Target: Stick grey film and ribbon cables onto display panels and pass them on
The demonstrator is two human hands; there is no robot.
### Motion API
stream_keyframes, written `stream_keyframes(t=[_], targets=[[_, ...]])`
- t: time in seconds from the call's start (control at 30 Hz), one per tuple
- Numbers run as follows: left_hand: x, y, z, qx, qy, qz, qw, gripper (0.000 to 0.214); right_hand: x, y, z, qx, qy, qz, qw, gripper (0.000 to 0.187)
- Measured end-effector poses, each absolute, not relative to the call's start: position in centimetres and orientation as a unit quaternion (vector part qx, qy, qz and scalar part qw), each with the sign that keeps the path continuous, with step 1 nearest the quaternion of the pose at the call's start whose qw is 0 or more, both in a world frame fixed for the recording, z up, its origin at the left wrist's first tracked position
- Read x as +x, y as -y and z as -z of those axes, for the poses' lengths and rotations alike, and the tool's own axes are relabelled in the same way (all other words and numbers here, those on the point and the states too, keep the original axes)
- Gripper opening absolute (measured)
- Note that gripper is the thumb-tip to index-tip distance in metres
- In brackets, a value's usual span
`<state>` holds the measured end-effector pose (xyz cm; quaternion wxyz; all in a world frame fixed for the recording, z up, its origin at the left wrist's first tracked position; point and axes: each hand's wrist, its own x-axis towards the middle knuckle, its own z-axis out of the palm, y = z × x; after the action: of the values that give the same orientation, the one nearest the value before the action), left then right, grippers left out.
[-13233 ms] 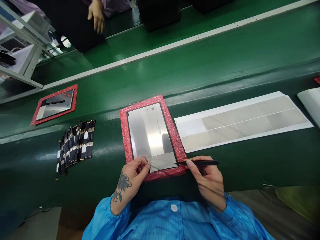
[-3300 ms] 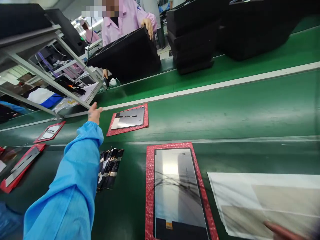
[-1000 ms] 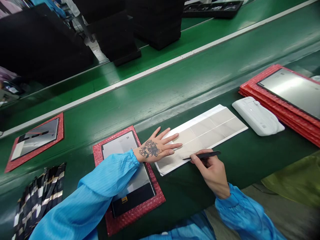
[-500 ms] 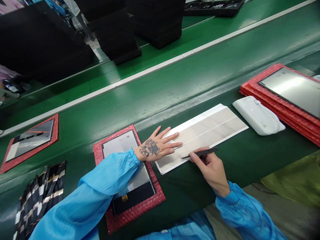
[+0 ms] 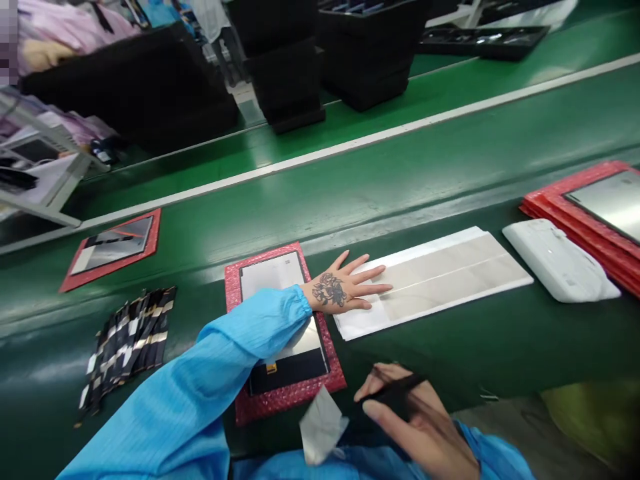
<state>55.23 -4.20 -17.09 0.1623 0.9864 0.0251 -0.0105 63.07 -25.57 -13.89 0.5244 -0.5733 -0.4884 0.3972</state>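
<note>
Green surface, blurry patch near-side of the panel. Right grip, closer to it, clutches tweezers; left grip lies splayed on the sheet.

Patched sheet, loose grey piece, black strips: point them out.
Patched sheet [image 5: 443,289]: head view, lower grey row.
Loose grey piece [image 5: 321,425]: head view, middle of its face.
Black strips [image 5: 129,345]: head view, middle of the pile.

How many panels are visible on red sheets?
3: the left panel, the middle panel beneath the left sleeve, and the right panel atop a red stack. More may hide inside that stack.
</note>
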Motion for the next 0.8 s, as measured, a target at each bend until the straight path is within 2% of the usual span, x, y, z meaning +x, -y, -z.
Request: stream_keyframes(t=[0.1,0.17,0.23,0.37,0.47,0.57,0.8], targets=[[54.2,4.8,15.3,0.980,-0.064,-0.069,0.173,0.052,63.0,25.4,14.0,-0.605,0.396,-0.426,0.544,0.006],[52.0,5.8,13.3,0.949,-0.154,-0.140,0.236,0.038,62.9,25.3,14.5,-0.605,0.346,-0.454,0.556,0.009],[48.6,7.5,11.5,0.874,-0.295,-0.191,0.337,0.027,62.5,25.3,15.0,-0.607,0.321,-0.455,0.568,0.014],[40.8,12.6,11.1,0.619,-0.499,-0.163,0.584,0.042,61.2,25.2,15.4,-0.621,0.291,-0.431,0.587,0.017],[37.3,16.2,12.9,0.445,-0.536,-0.128,0.706,0.055,60.1,24.9,14.8,-0.616,0.320,-0.427,0.579,0.019],[36.4,18.3,14.5,0.324,-0.535,-0.146,0.766,0.061,58.9,24.7,14.0,-0.634,0.317,-0.421,0.565,0.018],[36.6,19.1,16.0,0.217,-0.479,-0.190,0.829,0.052,57.0,25.0,13.3,-0.634,0.327,-0.421,0.561,0.019]])
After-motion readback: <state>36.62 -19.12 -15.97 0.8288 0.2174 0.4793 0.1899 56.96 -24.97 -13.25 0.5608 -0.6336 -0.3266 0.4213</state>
